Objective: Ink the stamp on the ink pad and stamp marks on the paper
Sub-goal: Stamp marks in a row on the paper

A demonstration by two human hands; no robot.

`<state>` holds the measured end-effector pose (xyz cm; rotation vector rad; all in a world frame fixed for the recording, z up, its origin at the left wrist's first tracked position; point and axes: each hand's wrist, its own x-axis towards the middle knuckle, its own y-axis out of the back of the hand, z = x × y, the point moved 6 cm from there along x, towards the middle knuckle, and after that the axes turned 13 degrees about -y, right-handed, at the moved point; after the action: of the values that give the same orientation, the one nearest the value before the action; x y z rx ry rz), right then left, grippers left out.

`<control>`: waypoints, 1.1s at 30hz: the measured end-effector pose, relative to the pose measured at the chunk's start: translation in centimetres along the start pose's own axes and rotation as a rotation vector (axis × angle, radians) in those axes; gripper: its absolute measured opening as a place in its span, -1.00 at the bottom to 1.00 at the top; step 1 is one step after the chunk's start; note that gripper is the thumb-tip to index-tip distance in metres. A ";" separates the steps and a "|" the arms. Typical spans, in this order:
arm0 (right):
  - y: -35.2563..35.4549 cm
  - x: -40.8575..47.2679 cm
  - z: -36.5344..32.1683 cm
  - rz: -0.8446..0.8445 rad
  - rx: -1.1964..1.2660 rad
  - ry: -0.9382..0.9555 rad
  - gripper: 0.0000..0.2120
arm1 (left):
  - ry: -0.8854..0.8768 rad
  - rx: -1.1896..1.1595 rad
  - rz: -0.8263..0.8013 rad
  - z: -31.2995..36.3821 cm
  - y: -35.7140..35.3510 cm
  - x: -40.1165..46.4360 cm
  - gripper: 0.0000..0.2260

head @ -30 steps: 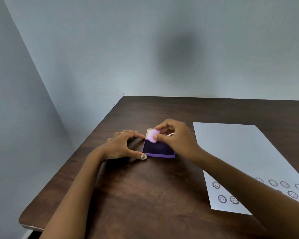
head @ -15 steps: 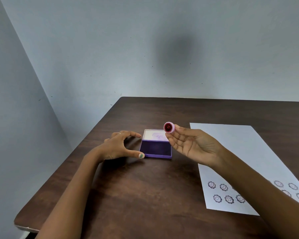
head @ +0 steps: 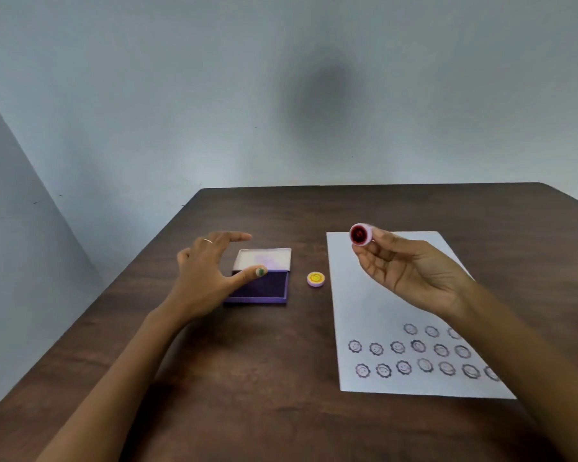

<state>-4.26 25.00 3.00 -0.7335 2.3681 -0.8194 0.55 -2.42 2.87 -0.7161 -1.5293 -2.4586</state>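
Nearest, two bare forearms reach in over the near edge of the table (head: 247, 378), a dark brown top with a wood-grain finish and rounded far corners. On its right half lies the paper (head: 381, 295), a flat white sheet whose near end reaches toward the near right corner; three rows of small round marks (head: 411, 356), flower-edged smiling faces in dull purple, cross that near end, the right ones hidden by the right forearm. Above the sheet's middle the right hand (head: 411, 271) is raised palm up, fingers curled, and its thumb and fingertips pinch the stamp (head: 360, 234), a small round piece with a pale pink rim whose inked face, dark red, is turned toward the camera; it is held in the air over the sheet's far left corner. Left of the paper, near the table's middle, sits a small round cap (head: 315, 279), pink with a yellow smiling top, between the sheet and the pad. The pad (head: 271, 288) is a shallow rectangular purple case lying open, its dark ink bed nearer and its pale lid laid back farther away. The left hand (head: 207, 278) hovers spread wide over the pad's left side, holding nothing, thumb with a green nail over the ink bed, a thin ring on one finger. Behind the far edge rises a plain pale grey wall (head: 281, 95) with a soft dark shadow.
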 end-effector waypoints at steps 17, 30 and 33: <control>4.2 -5.0 -2.7 0.150 -0.833 0.265 -0.71 | -0.280 -0.016 -0.556 12.3 -10.5 -0.9 -0.12; 1.5 -5.6 -0.7 0.147 -1.371 0.310 -0.75 | -0.273 -0.011 -0.548 12.7 -10.3 -0.9 -0.13; 1.7 -5.5 -0.6 0.159 -1.404 0.300 -0.74 | -0.270 -0.007 -0.555 12.7 -10.2 -0.9 -0.13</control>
<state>-1.23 29.84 3.83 -0.8801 2.9955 1.0465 1.45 13.39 -1.14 -0.7249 -2.0548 -2.8404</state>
